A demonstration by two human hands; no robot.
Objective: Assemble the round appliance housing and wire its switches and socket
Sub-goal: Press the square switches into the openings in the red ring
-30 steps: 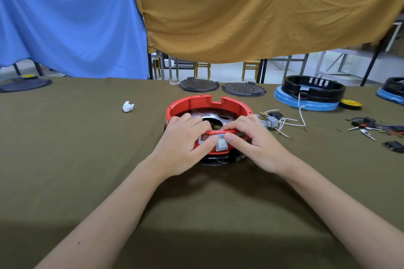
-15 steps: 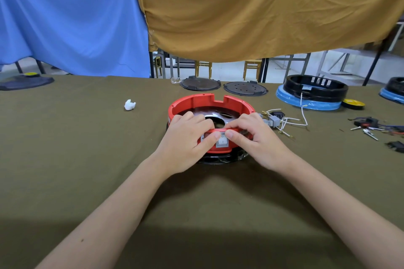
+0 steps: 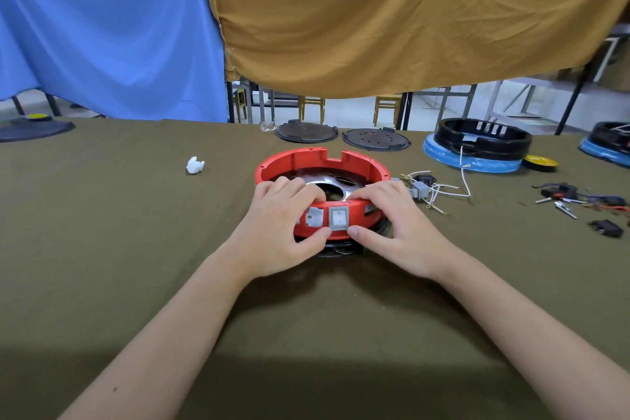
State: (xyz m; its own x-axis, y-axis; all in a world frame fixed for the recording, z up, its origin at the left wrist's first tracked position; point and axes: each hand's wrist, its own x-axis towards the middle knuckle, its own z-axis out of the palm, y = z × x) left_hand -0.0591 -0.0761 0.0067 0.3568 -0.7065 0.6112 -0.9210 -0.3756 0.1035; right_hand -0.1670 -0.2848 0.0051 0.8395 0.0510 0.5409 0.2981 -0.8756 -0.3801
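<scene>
Item in hand: red round housing [image 3: 324, 160], centre of desk [image 3: 102, 249], seated on a dark base.

Left hand [image 3: 283, 232]: fingers [image 3: 306, 189] curled over near rim, thumb pressed at lower left corner of grey rocker switch [image 3: 339, 217]; grips the housing. Right hand [image 3: 402, 225]: fingers curled over rim just right of switch, thumb at lower right corner; grips likewise.

Step, judged: seating the switch in its near-wall cutout. Best done with even thumb pressure on both lower corners, rim fingers as counter-hold, bezel flush all round; avoid rocking one side in first, or clips may jam. Second cutout [image 3: 314, 217] just left of switch, seemingly unfilled.

Count:
- Red housings: 1.
- Rocker switches fitted: 1.
- Loose wired parts [image 3: 422, 187], right of housing: 1 cluster, white leads; part count cannot be told.
- Dark round plates [image 3: 306, 131], far centre: 2.
- Black rings on blue bases [image 3: 477, 147], far right: 2, second cut by frame edge.
- Yellow discs [image 3: 540, 160]: 2, one far right, one far left.
- White scrap [image 3: 195, 165], left: 1.
- Clip leads and small black parts [image 3: 579, 201], right: a heap, uncounted.
</scene>
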